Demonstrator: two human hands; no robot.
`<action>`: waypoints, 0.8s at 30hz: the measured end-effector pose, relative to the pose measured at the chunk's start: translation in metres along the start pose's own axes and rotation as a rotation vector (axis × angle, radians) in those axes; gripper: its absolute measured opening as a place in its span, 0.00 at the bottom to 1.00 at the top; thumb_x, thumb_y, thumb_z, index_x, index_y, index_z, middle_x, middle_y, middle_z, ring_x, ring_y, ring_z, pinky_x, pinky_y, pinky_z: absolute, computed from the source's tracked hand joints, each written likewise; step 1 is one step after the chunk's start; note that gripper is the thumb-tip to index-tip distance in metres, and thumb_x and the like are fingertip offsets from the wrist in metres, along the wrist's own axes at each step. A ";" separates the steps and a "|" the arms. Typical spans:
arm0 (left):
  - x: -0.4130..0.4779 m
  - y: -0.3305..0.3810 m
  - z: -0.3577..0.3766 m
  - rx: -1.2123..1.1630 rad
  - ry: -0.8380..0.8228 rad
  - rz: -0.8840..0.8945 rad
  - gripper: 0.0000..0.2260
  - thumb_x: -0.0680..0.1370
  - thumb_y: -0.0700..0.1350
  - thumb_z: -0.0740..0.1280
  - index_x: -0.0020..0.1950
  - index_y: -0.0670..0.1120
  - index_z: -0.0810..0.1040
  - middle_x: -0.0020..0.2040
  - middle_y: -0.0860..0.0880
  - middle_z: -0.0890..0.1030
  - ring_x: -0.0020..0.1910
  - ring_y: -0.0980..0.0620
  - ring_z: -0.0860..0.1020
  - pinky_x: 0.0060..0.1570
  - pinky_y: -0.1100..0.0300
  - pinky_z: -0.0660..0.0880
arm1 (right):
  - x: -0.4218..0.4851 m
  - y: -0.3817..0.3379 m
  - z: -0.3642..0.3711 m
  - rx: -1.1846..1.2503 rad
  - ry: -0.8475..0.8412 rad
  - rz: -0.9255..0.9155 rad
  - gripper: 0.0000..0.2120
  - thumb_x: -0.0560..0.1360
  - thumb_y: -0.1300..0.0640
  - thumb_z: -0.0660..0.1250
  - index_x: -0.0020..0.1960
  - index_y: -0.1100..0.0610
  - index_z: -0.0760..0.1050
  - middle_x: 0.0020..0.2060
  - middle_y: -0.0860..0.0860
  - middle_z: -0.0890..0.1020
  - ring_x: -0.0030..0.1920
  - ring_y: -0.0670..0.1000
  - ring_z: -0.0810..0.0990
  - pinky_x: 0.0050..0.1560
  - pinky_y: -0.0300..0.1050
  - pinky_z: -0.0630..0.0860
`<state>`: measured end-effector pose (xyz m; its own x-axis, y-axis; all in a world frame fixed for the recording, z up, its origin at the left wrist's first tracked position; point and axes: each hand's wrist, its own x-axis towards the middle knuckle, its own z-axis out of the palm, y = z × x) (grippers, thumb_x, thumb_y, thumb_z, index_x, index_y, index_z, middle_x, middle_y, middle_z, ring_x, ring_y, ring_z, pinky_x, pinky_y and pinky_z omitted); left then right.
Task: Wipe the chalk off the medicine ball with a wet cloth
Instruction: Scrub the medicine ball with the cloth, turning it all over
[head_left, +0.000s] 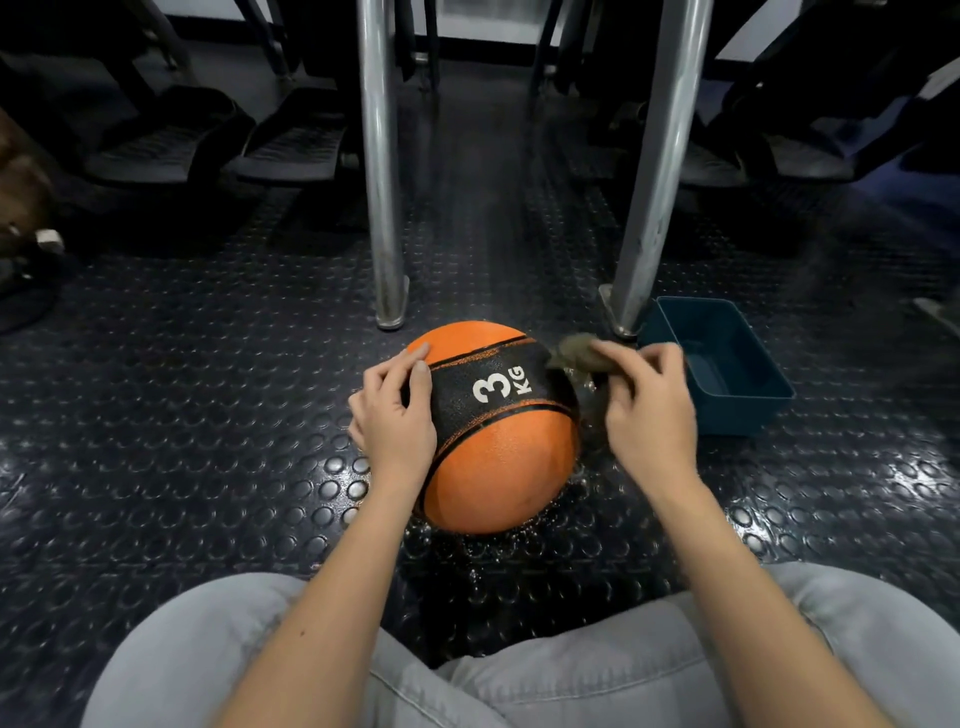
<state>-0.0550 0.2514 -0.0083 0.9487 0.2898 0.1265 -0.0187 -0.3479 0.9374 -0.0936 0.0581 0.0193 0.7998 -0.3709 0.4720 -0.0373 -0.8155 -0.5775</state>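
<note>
We steady ball (501, 457) with left hand (395, 415) spread; right hand (649, 410) pinches cloth (574, 351); wet floor (208, 415), ball may roll.

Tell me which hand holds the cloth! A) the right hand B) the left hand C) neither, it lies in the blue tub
A: the right hand pinches the brownish cloth at the upper right edge of the orange medicine ball, while the left hand rests on the ball's other side with no cloth in it.
</note>
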 end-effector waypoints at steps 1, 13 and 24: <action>0.000 0.000 0.000 -0.002 0.003 -0.003 0.09 0.82 0.52 0.57 0.55 0.66 0.73 0.52 0.64 0.69 0.57 0.59 0.60 0.60 0.59 0.51 | -0.001 -0.007 -0.004 0.095 0.078 -0.061 0.17 0.76 0.65 0.61 0.61 0.52 0.77 0.50 0.50 0.69 0.49 0.48 0.72 0.49 0.39 0.72; -0.002 -0.001 0.003 0.065 0.046 0.032 0.12 0.82 0.50 0.56 0.61 0.60 0.76 0.54 0.60 0.68 0.55 0.58 0.60 0.61 0.55 0.54 | -0.016 -0.023 -0.003 0.175 0.025 -0.216 0.18 0.75 0.65 0.61 0.61 0.52 0.77 0.50 0.50 0.70 0.48 0.45 0.71 0.49 0.34 0.69; 0.003 -0.002 0.004 0.040 0.103 -0.063 0.13 0.82 0.50 0.55 0.61 0.58 0.77 0.54 0.59 0.67 0.57 0.56 0.62 0.65 0.50 0.53 | -0.022 -0.027 0.002 0.182 0.017 -0.269 0.18 0.74 0.66 0.61 0.59 0.52 0.79 0.49 0.54 0.71 0.48 0.48 0.72 0.50 0.41 0.72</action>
<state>-0.0505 0.2493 -0.0110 0.9101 0.4016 0.1025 0.0543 -0.3607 0.9311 -0.1092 0.0892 0.0235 0.7561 -0.1613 0.6343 0.2834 -0.7928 -0.5395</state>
